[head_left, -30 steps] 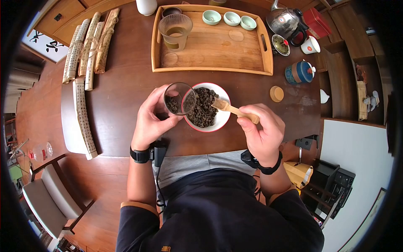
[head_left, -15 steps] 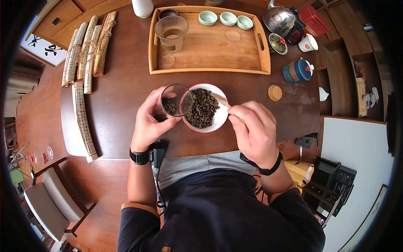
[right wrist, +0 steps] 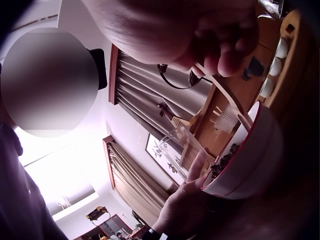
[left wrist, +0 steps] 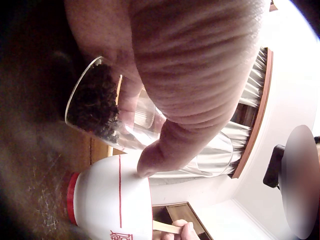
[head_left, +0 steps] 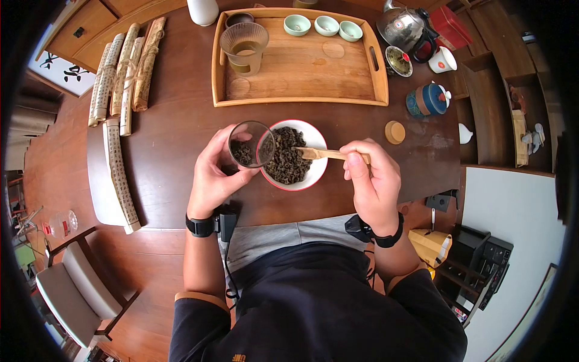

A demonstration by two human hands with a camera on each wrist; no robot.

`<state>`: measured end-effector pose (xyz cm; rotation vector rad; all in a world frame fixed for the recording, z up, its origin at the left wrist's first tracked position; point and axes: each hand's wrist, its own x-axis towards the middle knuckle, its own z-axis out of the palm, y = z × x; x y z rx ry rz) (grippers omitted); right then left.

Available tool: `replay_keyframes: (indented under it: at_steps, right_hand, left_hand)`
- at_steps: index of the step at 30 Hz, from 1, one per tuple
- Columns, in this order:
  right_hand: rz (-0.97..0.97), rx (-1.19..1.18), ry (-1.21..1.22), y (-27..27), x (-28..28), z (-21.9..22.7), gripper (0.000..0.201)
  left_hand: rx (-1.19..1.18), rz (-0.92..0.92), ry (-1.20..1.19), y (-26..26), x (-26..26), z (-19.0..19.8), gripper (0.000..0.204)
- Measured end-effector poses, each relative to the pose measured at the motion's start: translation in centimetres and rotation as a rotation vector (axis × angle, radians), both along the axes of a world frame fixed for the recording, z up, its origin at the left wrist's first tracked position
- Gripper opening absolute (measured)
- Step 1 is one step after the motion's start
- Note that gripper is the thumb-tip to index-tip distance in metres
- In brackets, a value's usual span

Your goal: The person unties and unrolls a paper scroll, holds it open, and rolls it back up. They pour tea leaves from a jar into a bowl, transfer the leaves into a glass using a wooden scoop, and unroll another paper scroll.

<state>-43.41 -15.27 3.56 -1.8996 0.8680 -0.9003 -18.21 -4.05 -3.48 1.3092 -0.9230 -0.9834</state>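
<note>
My left hand [head_left: 212,172] grips a clear glass cup [left wrist: 92,107] with dark rolled tea leaves in its bottom. The cup's rim overlaps the left edge of a red-rimmed white bowl [head_left: 318,172] in the head view. Dark tea leaves [head_left: 288,163] lie heaped in the bowl, mostly on its left side. Between thumb and fingers my right hand [head_left: 375,187] pinches a bamboo tea scoop [head_left: 325,154], its tip among the leaves. In the left wrist view the left thumb [left wrist: 150,160] lies right at the bowl's side.
Beyond the bowl a wooden tray [head_left: 301,101] carries a ribbed glass pitcher [head_left: 244,48] and pale green cups [head_left: 326,26]. To the right stand a kettle [head_left: 403,29], a blue canister [head_left: 427,100] and a round wooden lid [head_left: 395,133]. Bamboo scrolls [head_left: 129,72] lie at the left.
The scoop's tip lifted and turned near the bowl's far right, then went back down into the leaves further left. The left hand and glass cup stay nearly still.
</note>
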Motion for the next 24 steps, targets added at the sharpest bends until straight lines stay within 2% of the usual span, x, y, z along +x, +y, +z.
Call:
replay_keyframes:
  at_steps: [5,10,15,17,24]
  right_hand:
    - [-0.028,-0.025,-0.054,0.1,0.0,0.1,0.008]
    - [0.014,-0.213,0.078,-0.6,0.5,0.1,0.007]
    - [-0.017,-0.081,0.025,-0.6,0.1,-1.0,0.007]
    - [-0.045,0.072,-0.040,-0.5,-0.2,-1.3,0.011]
    - [-0.092,0.234,-0.105,-0.6,-0.3,-2.0,0.021]
  left_hand:
    - [0.023,-0.009,-0.034,0.0,0.0,0.3,0.067]
    - [0.029,-0.001,-0.019,-0.1,-0.2,0.6,0.065]
    - [0.016,-0.010,-0.049,-0.2,-0.1,0.6,0.063]
    - [0.006,-0.018,-0.052,-0.3,-0.1,0.5,0.063]
    - [0.013,-0.003,-0.017,-0.2,-0.1,0.3,0.064]
